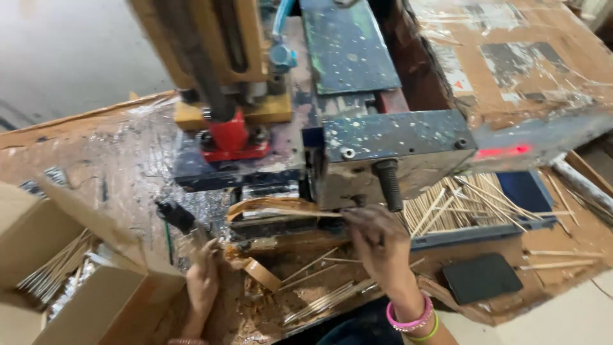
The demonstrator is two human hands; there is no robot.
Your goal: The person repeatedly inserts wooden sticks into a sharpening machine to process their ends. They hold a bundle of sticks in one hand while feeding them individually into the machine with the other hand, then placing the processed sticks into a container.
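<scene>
Right hand (377,239) feeds stick (300,214) under press (389,150).

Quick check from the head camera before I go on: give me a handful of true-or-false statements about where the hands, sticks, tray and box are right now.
1. The right hand holds a thin stick up at the machine. True.
2. The blue tray of sticks lies left of the machine. False: it lies on the right.
3. The cardboard box at the lower left holds sticks. True.
4. The left hand rests inside the cardboard box. False: it is outside, near the machine's base.
5. A dark flat phone-like slab lies on the bench, right of the right hand. True.
</scene>
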